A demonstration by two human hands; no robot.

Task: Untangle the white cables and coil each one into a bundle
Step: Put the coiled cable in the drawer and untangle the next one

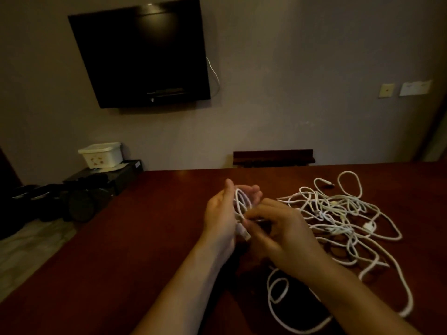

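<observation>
Dim room, single head view. Left hand (221, 213) at centre of frame, raised above the dark red table (145, 238), palm turned toward the right, fingers extended and loosely curved; a small coil (242, 201) of white cable is looped around them, so the hand carries the coil rather than clamping it. A connector end (244, 234) hangs below the coil near the left palm. Right hand (278, 228) just beside it, slightly blurred, fingers curled and pinching a strand of the same cable at the lower edge of the coil. Tangled pile of white cables (336, 213) lies on the table at right of centre, just beyond the right hand; loops overlap and I cannot tell how many cables it holds. One long strand (278, 293) trails from the pile toward the lower middle of the frame, passing under the right forearm. Black TV (142, 54) on the wall, upper left. White box (101, 154) on a dark stand, left of centre.
</observation>
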